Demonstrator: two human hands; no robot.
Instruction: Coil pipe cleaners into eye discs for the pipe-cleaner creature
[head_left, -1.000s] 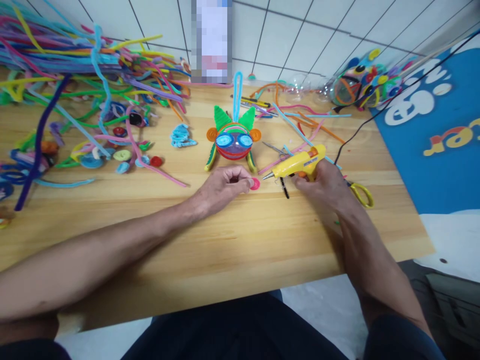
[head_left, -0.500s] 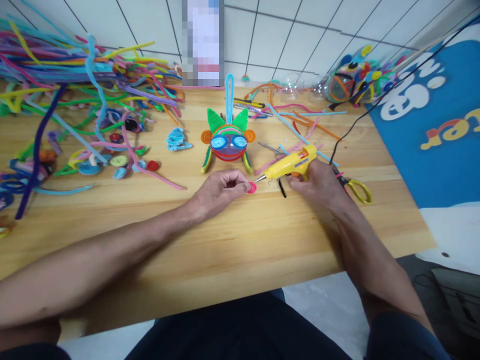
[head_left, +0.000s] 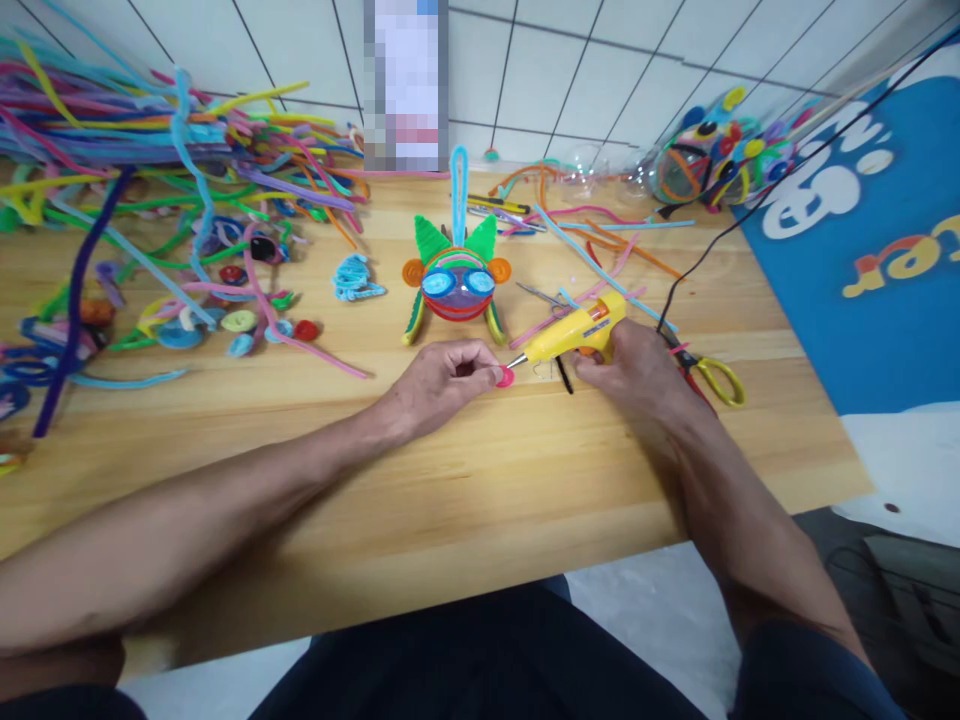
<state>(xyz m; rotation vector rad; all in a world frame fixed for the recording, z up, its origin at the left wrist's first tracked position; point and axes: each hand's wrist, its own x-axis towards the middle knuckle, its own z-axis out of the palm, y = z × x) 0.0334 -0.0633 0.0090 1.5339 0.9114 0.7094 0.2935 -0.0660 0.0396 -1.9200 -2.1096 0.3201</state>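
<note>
Between thumb and fingers, my left hand (head_left: 454,380) pinches a small pink pipe-cleaner coil (head_left: 506,377) just above the table. My right hand (head_left: 637,365) grips a yellow hot glue gun (head_left: 574,333) by its handle. The gun's metal nozzle points left and down, at or very close to the pink coil; whether they touch I cannot tell. Behind my left hand stands a colourful pipe-cleaner figure (head_left: 459,290) with green leaf shapes, blue ringed eyes, orange side coils and an upright light-blue loop.
Loose pipe cleaners (head_left: 112,130) and coiled pieces pile up at the left. A folded light-blue piece (head_left: 356,278) lies beside the figure. Yellow-handled scissors (head_left: 720,382) rest right of my right hand. A black cord (head_left: 705,248) crosses the right side near a decorated clear bottle (head_left: 679,178).
The glue gun has shifted slightly down and left, bringing its nozzle closer to the pink coil. My left hand stays almost still.
</note>
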